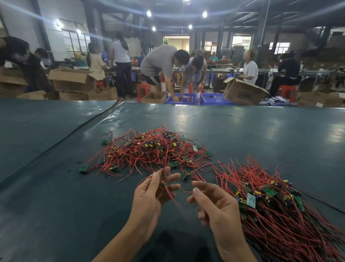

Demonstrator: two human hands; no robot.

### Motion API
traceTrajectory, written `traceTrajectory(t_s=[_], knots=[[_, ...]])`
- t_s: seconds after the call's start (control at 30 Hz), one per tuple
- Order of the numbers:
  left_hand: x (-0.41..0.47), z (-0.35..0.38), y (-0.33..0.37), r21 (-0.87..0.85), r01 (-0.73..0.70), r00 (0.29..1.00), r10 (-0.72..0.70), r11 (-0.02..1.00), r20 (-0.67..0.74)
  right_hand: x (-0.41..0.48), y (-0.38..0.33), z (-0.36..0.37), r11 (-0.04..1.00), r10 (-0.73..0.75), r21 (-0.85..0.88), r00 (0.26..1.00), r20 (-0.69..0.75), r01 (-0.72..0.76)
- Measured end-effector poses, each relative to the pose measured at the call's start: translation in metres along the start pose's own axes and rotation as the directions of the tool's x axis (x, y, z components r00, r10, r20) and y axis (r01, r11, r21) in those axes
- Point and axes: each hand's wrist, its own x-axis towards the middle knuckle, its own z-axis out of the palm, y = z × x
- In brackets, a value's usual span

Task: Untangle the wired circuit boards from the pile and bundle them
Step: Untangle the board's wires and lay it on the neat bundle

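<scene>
one pile (148,151), one bundle (276,205); green mat (49,202) | left grip (150,198) holds board (165,184); right grip (216,206) unclear | workshop

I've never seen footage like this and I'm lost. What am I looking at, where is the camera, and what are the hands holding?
There is no machine here. The one picture comes from a camera worn on a person's head, looking forward and down at their own bare hands. On the dark green table lies a tangled pile of small circuit boards with red wires; to its right, a tidier heap with wires running roughly one way. The left hand grips one wired board. The right hand is beside it, fingers curled; whether it pinches a wire is unclear. Other workers stand behind.
</scene>
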Motion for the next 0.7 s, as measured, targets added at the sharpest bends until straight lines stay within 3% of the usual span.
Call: traceTrajectory(t_s=[0.07,0.17,0.33,0.43,0.6,0.7], knots=[[-0.001,-0.001,0.0,0.003,0.025,1.0,-0.025,1.0,0.018,0.0,-0.001,-0.001,0.998,0.031,0.05,0.999,0.032,-0.033],[-0.004,-0.001,0.0,0.022,0.11,0.991,-0.111,0.994,0.07,0.0,0.0,0.003,0.999,0.026,-0.028,0.999,0.038,-0.025],[-0.007,0.003,0.0,0.048,0.204,0.968,-0.208,0.978,0.139,0.0,0.002,0.001,0.991,0.025,-0.128,0.995,-0.092,-0.037],[-0.01,0.005,0.0,0.054,0.22,0.962,-0.226,0.974,0.152,0.001,0.001,0.0,0.986,0.072,-0.145,0.992,-0.101,-0.086],[-0.016,0.013,-0.005,0.112,0.222,0.945,-0.242,0.969,0.219,-0.002,0.004,0.012,0.998,0.069,0.002,0.996,0.053,-0.069],[-0.017,0.012,-0.008,0.21,0.175,0.958,-0.216,0.962,0.187,0.0,0.007,0.009,0.993,0.045,-0.107,0.998,-0.045,-0.05]])
